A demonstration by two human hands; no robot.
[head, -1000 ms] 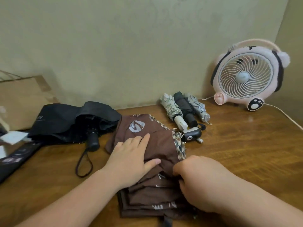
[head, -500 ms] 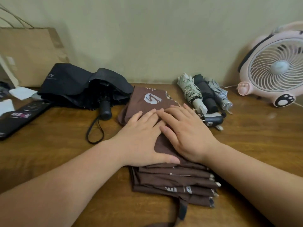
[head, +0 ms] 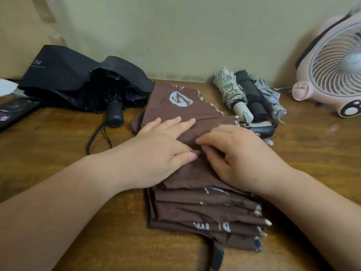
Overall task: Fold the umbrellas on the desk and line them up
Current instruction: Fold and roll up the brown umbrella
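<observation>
A brown umbrella [head: 195, 210] lies on the wooden desk [head: 58, 145], its panels stacked in flat pleats and its black handle [head: 261, 129] pointing right. My left hand [head: 160, 153] presses flat on the top panel with straight fingers. My right hand [head: 240, 159] has curled fingers that pinch a fold of the brown fabric next to my left thumb. An unfolded black umbrella [head: 74, 83] sprawls at the back left. Three folded umbrellas lie side by side at the back: a pale patterned one [head: 230, 90], a black one [head: 252, 94] and a grey one [head: 271, 98].
A pink animal-shaped fan [head: 336, 69] stands at the back right with its cord trailing on the desk. A brown paper bag [head: 23, 26] leans on the wall at the back left. A dark flat object [head: 13, 112] lies at the left edge.
My right hand went from the near edge up onto the top panel, lay flat beside my left, and now curls its fingers on a fold. The view has moved closer.
</observation>
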